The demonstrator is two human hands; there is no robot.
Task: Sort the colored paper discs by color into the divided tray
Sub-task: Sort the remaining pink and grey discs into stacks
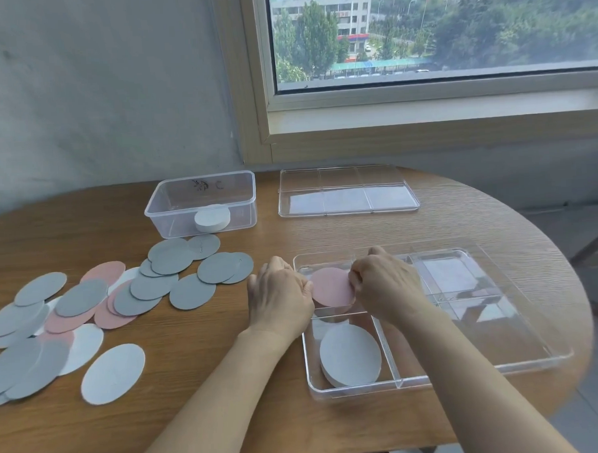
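Pinches a pink disc [331, 286] by both edges: left grip [280, 292] curled on its left side, right grip [385, 284] curled on its right. Cannot see the fingertips, tucked under the knuckles. Holds it over the far-left compartment of the tray [468, 366]; cannot tell whether resting on the pink edge showing just beneath or held clear of it. Hard to trace the clear dividers further right, lost in glare and reflections and partly covered by the right forearm.

In the near-left compartment, a white stack [349, 357], lying flat, near the walls.

To the left on the counter [230, 417], a loose pile [122, 295] of grey, pink and white discs, overlapping, mostly seen in part, cut off at the frame's left edge. Bare wood between pile and tray, under the left forearm.

Behind, a clear box [200, 203] holding a white block [212, 217], with unreadable writing on its far wall; beside it a second tray [347, 190], clear, well apart from the near one. Near tray's right side close to the counter's rounded edge.
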